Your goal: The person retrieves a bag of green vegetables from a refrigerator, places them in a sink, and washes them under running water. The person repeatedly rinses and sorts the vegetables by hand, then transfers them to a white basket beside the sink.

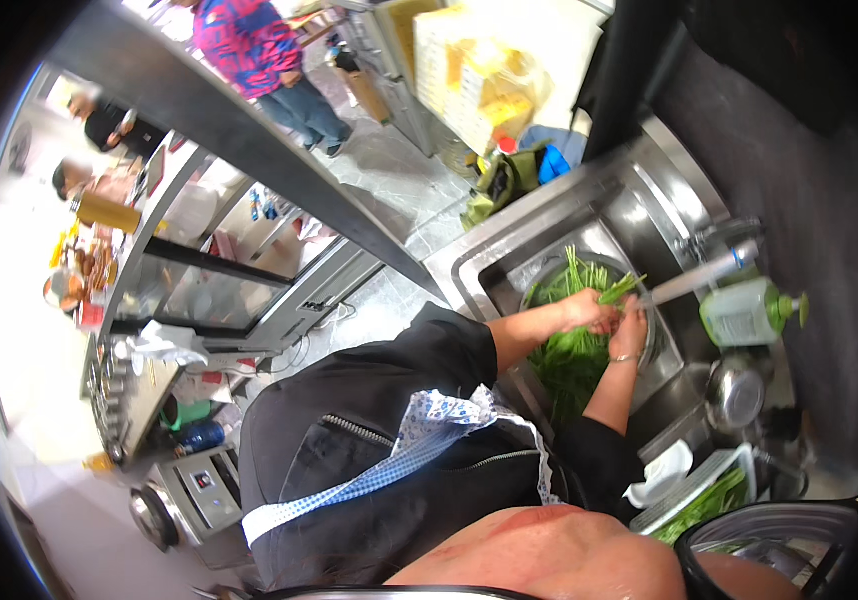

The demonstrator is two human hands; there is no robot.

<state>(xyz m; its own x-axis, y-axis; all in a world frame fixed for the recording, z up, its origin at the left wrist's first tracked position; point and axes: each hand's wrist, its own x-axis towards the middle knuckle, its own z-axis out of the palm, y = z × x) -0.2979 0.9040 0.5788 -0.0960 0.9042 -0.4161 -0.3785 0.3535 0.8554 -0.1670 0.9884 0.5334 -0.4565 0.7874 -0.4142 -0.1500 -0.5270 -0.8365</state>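
Observation:
Both of my hands are over a steel sink (494, 262), working on a bunch of long green-stalked leafy vegetables (624, 289). My left hand (591, 312) is closed round the stalks. My right hand (629, 330), with a bracelet at its wrist, presses in close beside it with fingers curled on the same bunch. Its fingertips are partly hidden. Below them sits a round bowl (654, 350) holding more greens (571, 365), whose lower part my arms partly cover. The tap (704, 275) reaches in from the right, its spout end near my right hand.
Right of the sink stand a green pump bottle (744, 312) and a metal pot (736, 393). A white basket (704, 492) of greens is at the lower right. Bags (509, 182) lie beyond the sink. A steel post (279, 130) crosses the left; several people are farther off.

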